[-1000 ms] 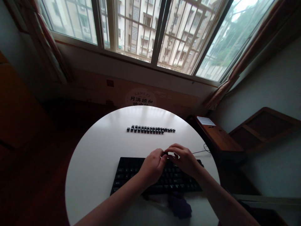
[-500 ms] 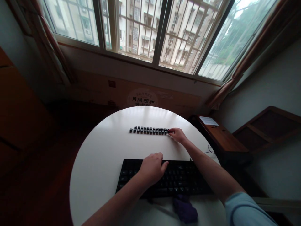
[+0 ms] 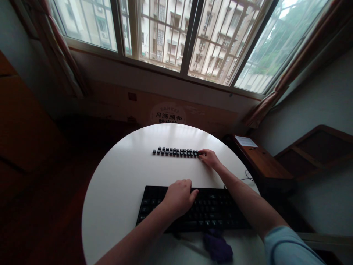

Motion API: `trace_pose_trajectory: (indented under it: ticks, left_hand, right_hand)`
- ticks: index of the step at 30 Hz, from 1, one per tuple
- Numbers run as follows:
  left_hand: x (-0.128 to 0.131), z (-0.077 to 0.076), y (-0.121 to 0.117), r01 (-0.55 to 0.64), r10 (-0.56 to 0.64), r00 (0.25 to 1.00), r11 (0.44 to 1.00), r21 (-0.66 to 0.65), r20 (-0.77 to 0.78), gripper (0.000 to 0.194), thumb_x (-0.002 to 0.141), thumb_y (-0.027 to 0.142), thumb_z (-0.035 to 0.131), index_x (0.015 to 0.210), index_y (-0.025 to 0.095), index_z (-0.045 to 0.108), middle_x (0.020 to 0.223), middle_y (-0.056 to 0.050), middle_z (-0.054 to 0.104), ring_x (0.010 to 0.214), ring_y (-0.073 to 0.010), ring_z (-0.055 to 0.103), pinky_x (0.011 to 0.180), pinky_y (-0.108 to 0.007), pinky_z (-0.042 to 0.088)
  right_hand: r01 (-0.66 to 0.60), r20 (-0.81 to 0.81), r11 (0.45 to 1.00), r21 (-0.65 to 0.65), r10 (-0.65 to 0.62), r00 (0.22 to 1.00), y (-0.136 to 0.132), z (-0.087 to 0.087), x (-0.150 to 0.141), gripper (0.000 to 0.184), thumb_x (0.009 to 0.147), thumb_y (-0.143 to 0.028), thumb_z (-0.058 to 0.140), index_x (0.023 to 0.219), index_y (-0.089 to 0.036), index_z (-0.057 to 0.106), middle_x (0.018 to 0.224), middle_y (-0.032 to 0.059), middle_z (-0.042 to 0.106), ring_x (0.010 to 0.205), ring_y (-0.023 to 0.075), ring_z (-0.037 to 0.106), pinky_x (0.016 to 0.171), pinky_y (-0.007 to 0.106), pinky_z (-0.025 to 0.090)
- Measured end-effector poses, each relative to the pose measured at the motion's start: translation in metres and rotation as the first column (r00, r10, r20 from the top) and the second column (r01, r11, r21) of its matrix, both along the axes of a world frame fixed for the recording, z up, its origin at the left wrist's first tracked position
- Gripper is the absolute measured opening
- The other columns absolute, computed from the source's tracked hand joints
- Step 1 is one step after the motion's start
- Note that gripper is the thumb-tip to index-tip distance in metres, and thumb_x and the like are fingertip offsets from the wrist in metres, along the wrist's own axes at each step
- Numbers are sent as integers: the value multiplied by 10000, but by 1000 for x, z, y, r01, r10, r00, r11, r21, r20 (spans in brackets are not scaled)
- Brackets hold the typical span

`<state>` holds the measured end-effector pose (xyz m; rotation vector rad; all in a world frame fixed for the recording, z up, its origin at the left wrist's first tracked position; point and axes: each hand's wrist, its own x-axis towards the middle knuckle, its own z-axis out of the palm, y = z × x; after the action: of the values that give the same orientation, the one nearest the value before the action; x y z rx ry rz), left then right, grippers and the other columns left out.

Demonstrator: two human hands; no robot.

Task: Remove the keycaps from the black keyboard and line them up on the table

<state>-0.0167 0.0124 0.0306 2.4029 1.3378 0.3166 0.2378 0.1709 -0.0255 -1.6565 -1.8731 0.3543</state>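
My right hand (image 3: 210,159) reaches to the right end of two rows of small black keycaps (image 3: 176,152). Its thumb and fingers are pinched round a keycap (image 3: 199,153) at table level, mostly covered by the fingertips. Over the upper middle of a black keyboard (image 3: 142,209) rests my left hand (image 3: 179,197). Its fingers are curled under and the thumb sticks out to the right; whatever lies in the palm is hidden. Several keys in the keyboard's middle are covered by this hand.
All this sits on a round white table (image 3: 110,195). A bunched purple cloth (image 3: 217,246) lies at the keyboard's near edge. The cable (image 3: 248,176) runs off to the right. Beyond the table's right rim stands a wooden cabinet (image 3: 264,162) with papers (image 3: 246,141) on it.
Both hands were together over the keyboard at a small dark thing. My right hand has moved forward to the end of the keycap rows; my left hand has stayed over the keyboard.
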Motion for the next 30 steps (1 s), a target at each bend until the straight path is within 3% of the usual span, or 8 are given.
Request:
trace_pose_trajectory:
  ticks: [7, 11, 12, 15, 18, 21, 25, 30]
  left_hand:
    - [0, 0, 0, -2, 2, 1000, 1000, -10, 4, 258, 937, 410, 450, 881, 188, 571, 886, -88, 667, 860, -263, 627, 734, -363, 480]
    - [1, 0, -3, 40, -41, 999, 998, 54, 19, 211, 927, 372, 482, 902, 186, 579, 940, -96, 649, 885, -256, 594, 753, -363, 470]
    - [2, 0, -3, 63, -65, 998, 994, 92, 26, 192, 919, 359, 502, 904, 186, 585, 960, -97, 644, 906, -257, 582, 769, -366, 466]
    - [3, 0, -4, 151, -161, 986, 972, 179, 43, 135, 892, 307, 562, 904, 183, 616, 999, -93, 640, 965, -263, 557, 828, -382, 457]
    - [5, -1, -6, 271, -288, 955, 944, 190, 66, 105, 886, 235, 573, 908, 200, 670, 1044, -79, 648, 997, -251, 564, 881, -387, 452]
    - [6, -5, -11, 398, -422, 901, 896, 198, 98, 186, 901, 244, 570, 1022, 280, 707, 1222, -63, 615, 1129, -256, 544, 1006, -429, 396]
    - [8, -18, -16, 473, -489, 869, 865, 169, 70, 386, 896, 362, 599, 1281, 391, 586, 1481, -60, 437, 1369, -320, 366, 1125, -561, 226]
    - [11, -32, -14, 484, -488, 873, 865, 129, -8, 477, 936, 491, 501, 1404, 412, 445, 1547, -69, 343, 1415, -325, 302, 1130, -585, 191]
  right_hand:
    - [4, -130, 995, 97, 9, 991, -15, 27, -7, 246, 764, -293, 666, 940, -152, 765, 887, 92, 725, 779, 206, 657, 808, 341, 508]
    - [43, -304, 989, 138, 1, 953, -53, 59, -6, 541, 965, -470, 295, 1128, -130, 683, 1003, 129, 690, 786, 197, 658, 718, 342, 537]
    - [37, -380, 991, 130, 15, 925, -68, 66, -5, 612, 981, -498, 203, 1139, -135, 669, 991, 124, 689, 794, 194, 660, 704, 336, 544]
    - [-60, -730, 998, -13, 31, 682, -122, 77, -2, 684, 948, -645, 219, 1047, -146, 678, 696, 63, 641, 625, 179, 619, 622, 325, 541]
    - [-167, -747, 947, -276, -102, 657, -174, 72, -5, 556, 895, -671, 411, 980, -173, 643, 526, -19, 537, 435, 137, 514, 459, 259, 451]
    - [-127, -708, 937, -325, -152, 690, -203, 56, -12, 455, 870, -629, 511, 841, -182, 592, 516, -35, 516, 441, 117, 496, 459, 226, 409]
    - [44, -652, 964, -263, -211, 728, -205, 36, -18, 517, 875, -663, 452, 702, -186, 548, 478, -37, 456, 421, 103, 417, 421, 214, 328]
    - [90, -610, 958, -273, -245, 753, -192, 25, -19, 552, 843, -710, 438, 678, -190, 525, 468, -44, 422, 404, 102, 387, 406, 219, 305]
